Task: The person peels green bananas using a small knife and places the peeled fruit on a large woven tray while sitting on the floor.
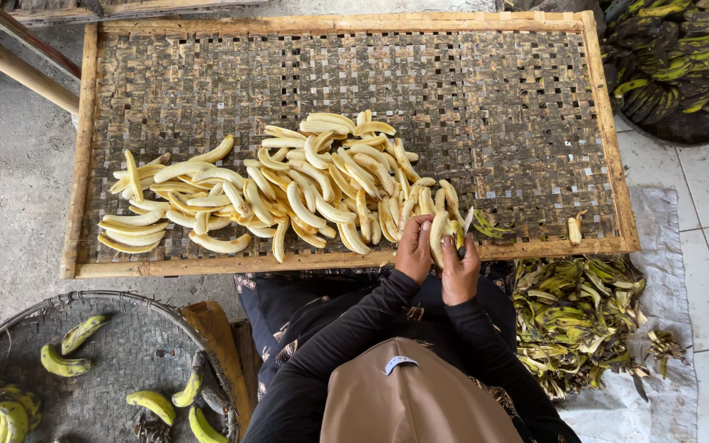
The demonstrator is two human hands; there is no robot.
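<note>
Holding a half-peeled banana [441, 232] between them, both hands work just above the near edge of the woven bamboo tray [535, 123]. The left hand [414, 248] has its grip clamped around the pale fruit from the left, fingers curled over it. The right hand [459, 269] is closed on the same banana from below and to the right, thumb pressed against its side, and strips of peel hang off beside it. Whether a blade is in that hand I cannot tell.

The banana sits right over the tray's near wooden rim, touching the end of the heap of peeled bananas [289, 184], which runs from the tray's left side to just beside the hands. That heap fills only the near middle band; the far half of the tray and its right third show bare weave, apart from one small banana piece [574, 230] near the right rim.

Right of the person's lap, a pile of peels [580, 316] lies on a grey sheet [666, 246], close to the right elbow. To the left, a round wire basket [125, 353] holds a few unpeeled bananas [63, 361]. More green bunches [683, 57] lie beyond the tray's far right corner.
</note>
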